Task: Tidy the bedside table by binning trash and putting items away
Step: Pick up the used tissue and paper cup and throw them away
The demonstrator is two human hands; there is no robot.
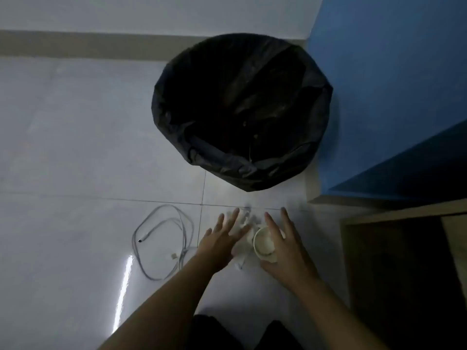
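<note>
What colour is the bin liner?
The bin liner is plain black; best seen in the head view.

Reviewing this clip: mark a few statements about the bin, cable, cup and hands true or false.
1. The bin is lined with a black bag. True.
2. The paper cup is inside the bin. False: it is outside the bin, between the two hands.
3. A grey cable lies on the floor tiles to the left of the left hand. True.
4. The right hand is clenched in a fist. False: its fingers are straight, alongside the cup.
5. Crumpled tissue shows between the hands. True.
</note>
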